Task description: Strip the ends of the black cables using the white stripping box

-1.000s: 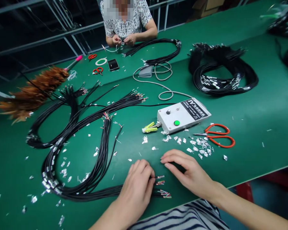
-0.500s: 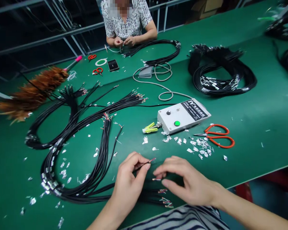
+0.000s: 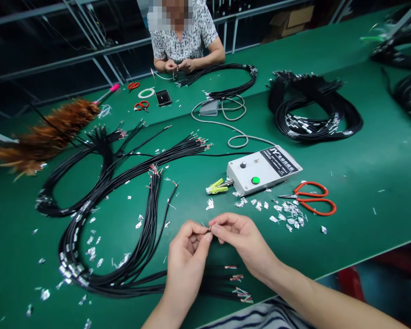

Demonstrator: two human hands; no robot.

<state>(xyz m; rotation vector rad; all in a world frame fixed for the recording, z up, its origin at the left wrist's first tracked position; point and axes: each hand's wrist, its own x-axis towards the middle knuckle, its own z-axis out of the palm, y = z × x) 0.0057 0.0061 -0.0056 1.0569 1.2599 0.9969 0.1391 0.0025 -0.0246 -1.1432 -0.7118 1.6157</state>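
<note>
My left hand (image 3: 187, 256) pinches a thin black cable (image 3: 208, 230) close to its stripped end, between thumb and forefinger. At that same end my right hand (image 3: 243, 240) has its thumb and fingertips closed on the small wires; the fingers mostly cover them. Beneath my hands runs a bundle of black cables (image 3: 123, 282), its stripped ends (image 3: 239, 290) fanning out below my right wrist. Beyond my hands sits a white control box (image 3: 265, 169) with a green button and a yellow clip (image 3: 217, 186) at its front.
Orange-handled scissors (image 3: 311, 198) lie right of the box, by foil scraps (image 3: 291, 214). More cable bundles (image 3: 152, 201) spread left, with a feather duster (image 3: 55, 132) behind. A large cable coil (image 3: 315, 109) lies at the right. Across the green table (image 3: 363, 183) sits a co-worker (image 3: 187, 39) handling a cable.
My right hand has moved left and slightly up to the cable end in my left hand, and its fingers have closed on the wires. The view has shifted slightly.
</note>
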